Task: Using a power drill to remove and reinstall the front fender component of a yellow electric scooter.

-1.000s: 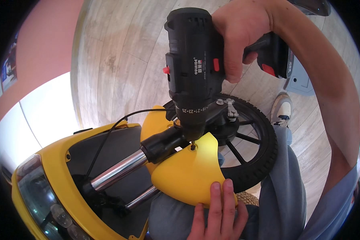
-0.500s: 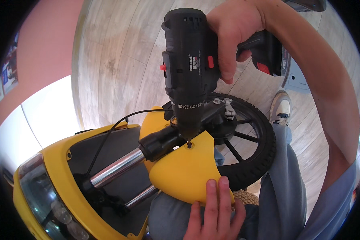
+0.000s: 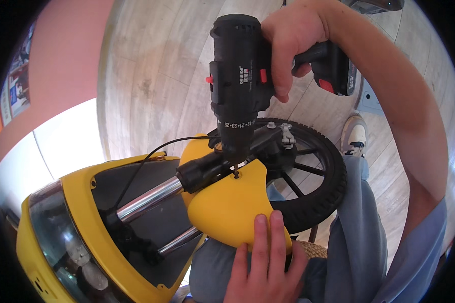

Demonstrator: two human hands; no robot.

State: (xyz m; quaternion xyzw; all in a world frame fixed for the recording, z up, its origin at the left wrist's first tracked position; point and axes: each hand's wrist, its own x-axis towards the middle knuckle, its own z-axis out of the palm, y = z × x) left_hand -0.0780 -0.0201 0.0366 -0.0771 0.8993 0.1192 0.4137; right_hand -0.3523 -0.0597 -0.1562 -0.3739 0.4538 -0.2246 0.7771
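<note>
My right hand (image 3: 298,45) is wrapped round the grip of a black cordless drill (image 3: 237,76) with red buttons. The drill points downward, and its bit (image 3: 235,171) meets the recessed screw hole in a yellow plastic fender (image 3: 232,212). Whether a screw head sits in that hole is hard to make out. My left hand (image 3: 268,267) lies on the fender's near edge with its fingers stretched out. The fender covers part of a black spoked wheel (image 3: 333,197). Beside it run black and chrome fork tubes (image 3: 151,199).
A yellow front body with a clear headlight (image 3: 60,227) lies at the left. A thin black cable (image 3: 146,159) arcs over the fork. My leg (image 3: 359,217) and shoe (image 3: 355,134) are at the right. A grey case (image 3: 370,96) sits on the wood floor (image 3: 162,55).
The drill has lifted slightly, and more of its bit shows above the fender. My left hand keeps its place on the fender. The whole view has shifted a little.
</note>
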